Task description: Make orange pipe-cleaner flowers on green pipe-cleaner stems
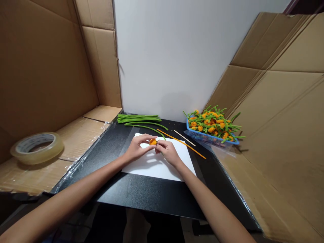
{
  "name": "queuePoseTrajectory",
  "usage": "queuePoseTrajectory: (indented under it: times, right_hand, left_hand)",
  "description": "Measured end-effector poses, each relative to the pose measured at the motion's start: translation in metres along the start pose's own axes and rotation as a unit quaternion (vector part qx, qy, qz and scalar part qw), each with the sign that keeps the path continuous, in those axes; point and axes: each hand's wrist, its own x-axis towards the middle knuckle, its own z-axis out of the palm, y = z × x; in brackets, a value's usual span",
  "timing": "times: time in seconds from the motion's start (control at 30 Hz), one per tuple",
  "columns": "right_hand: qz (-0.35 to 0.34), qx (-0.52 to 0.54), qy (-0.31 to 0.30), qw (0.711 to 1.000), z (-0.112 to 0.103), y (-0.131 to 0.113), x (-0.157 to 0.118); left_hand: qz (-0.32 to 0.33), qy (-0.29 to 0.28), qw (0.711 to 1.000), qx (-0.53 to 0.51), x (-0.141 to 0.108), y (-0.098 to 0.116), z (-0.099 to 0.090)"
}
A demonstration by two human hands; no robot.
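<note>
Over a white sheet of paper [154, 168], both hands meet around a small orange pipe-cleaner ball [153, 142]. My left hand [136, 147] pinches it between thumb and fingers from the left. My right hand [167, 151] is closed at its right side, fingertips pressed against it. A bit of green shows under the right fingers; what exactly they grip is partly hidden. Just behind the hands lies a loose green pipe cleaner [149, 128]. An orange pipe cleaner [181, 143] and a thin pale wooden stick [184, 138] rest to the right.
A bundle of green pipe cleaners [138, 118] lies at the back of the black table [126, 192]. At back right a blue basket [212, 136] holds many orange balls with green stems. A clear tape roll [57, 146] sits left on cardboard. Cardboard walls [278, 135] flank the table.
</note>
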Motion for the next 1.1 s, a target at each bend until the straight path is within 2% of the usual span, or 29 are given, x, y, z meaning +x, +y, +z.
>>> queuePoseTrajectory:
  times: [0.1,0.2,0.33,0.43,0.6,0.67,0.77,0.83,0.87,0.9,0.97,1.03,1.1]
  right_hand:
    - [0.052,0.130,-0.073,0.987,0.000,0.004,0.003]
    - [0.050,0.169,-0.087,0.981,0.002,0.006,0.004]
    - [0.023,0.153,-0.045,0.987,0.004,0.007,0.004]
    - [0.010,0.113,-0.032,0.993,0.002,0.009,0.004]
    - [0.028,0.079,-0.059,0.995,0.001,0.012,0.005]
    - [0.027,0.066,-0.026,0.997,0.000,0.011,0.006]
    - [0.000,0.003,0.115,0.993,-0.012,0.007,0.007]
    - [-0.041,-0.065,0.249,0.965,-0.031,-0.001,0.007]
    - [-0.068,-0.106,0.320,0.939,-0.044,-0.007,0.007]
    - [-0.096,-0.153,0.388,0.904,-0.060,-0.015,0.008]
    - [-0.144,-0.257,0.504,0.812,-0.099,-0.035,0.010]
    - [-0.163,-0.325,0.579,0.730,-0.144,-0.059,0.014]
    - [-0.146,-0.362,0.630,0.672,-0.190,-0.080,0.021]
  left_hand:
    - [0.047,-0.006,0.999,0.016,-0.001,0.002,0.002]
    - [0.102,0.004,0.993,0.067,-0.002,0.007,0.002]
    - [0.151,0.016,0.980,0.128,-0.003,0.011,0.003]
    - [0.166,0.003,0.973,0.163,-0.003,0.010,0.005]
    - [0.124,-0.023,0.982,0.139,-0.003,0.001,0.002]
    - [0.086,-0.021,0.989,0.120,-0.003,-0.007,-0.001]
    - [0.016,0.013,0.992,0.127,-0.002,-0.021,-0.005]
    - [-0.022,0.040,0.990,0.134,0.000,-0.029,-0.008]
    - [-0.037,0.041,0.990,0.133,0.001,-0.032,-0.009]
    - [-0.054,0.045,0.989,0.133,0.001,-0.035,-0.009]
    - [-0.081,0.046,0.986,0.141,0.002,-0.039,-0.010]
    - [-0.090,0.040,0.984,0.150,0.002,-0.042,-0.010]
    - [-0.095,0.034,0.982,0.157,0.002,-0.045,-0.009]
